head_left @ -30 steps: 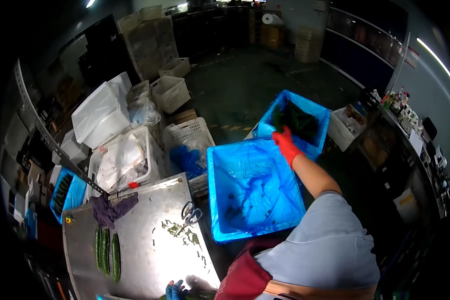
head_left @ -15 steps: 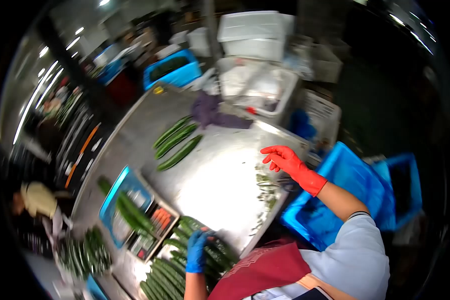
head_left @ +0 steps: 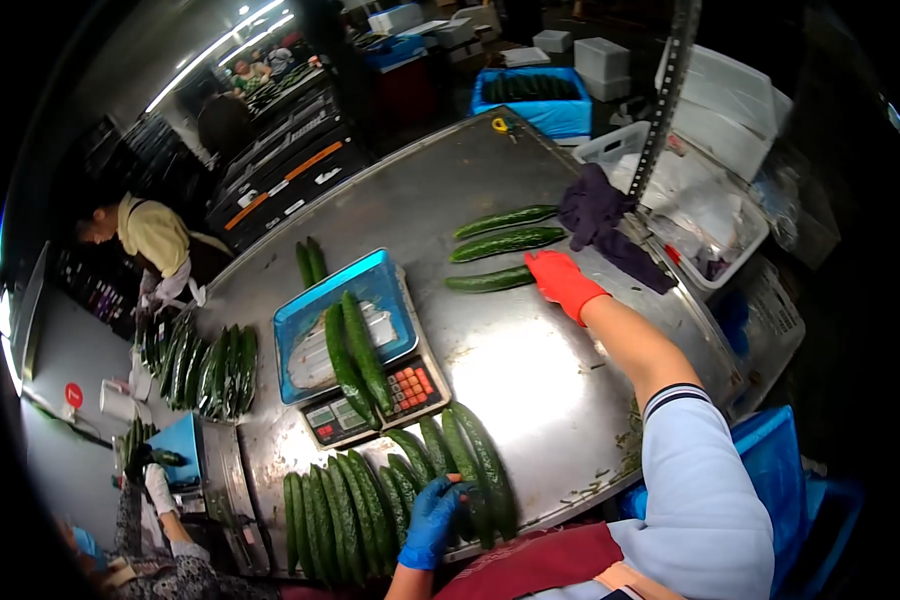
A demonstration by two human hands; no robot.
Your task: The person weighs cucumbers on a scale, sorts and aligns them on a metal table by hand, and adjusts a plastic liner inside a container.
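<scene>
My right hand (head_left: 567, 285), in a red rubber glove, has its fingers closed over the right end of a cucumber (head_left: 490, 281). That cucumber is the nearest of three lying side by side on the metal table (head_left: 400, 205). My left hand (head_left: 431, 522), in a blue glove, rests at the front row of cucumbers (head_left: 342, 515), its fingers bent round one there; the palm side is hidden. Between the rows stands a weighing scale (head_left: 420, 389) with a blue tray (head_left: 290, 325). Two cucumbers (head_left: 348, 362) lie across the tray and the keypad.
A purple cloth (head_left: 598, 212) and yellow-handled scissors (head_left: 502, 126) lie toward the far edge. Beyond stand a blue-lined box (head_left: 560, 118) of cucumbers and a white crate (head_left: 742, 235). Wrapped cucumbers (head_left: 225, 370) are at the left. Two co-workers, one in a yellow top (head_left: 155, 235), stand left.
My view has swung left. My right hand has gone from above the table's right edge to the nearest of the three cucumbers. My left hand stays at the front row.
</scene>
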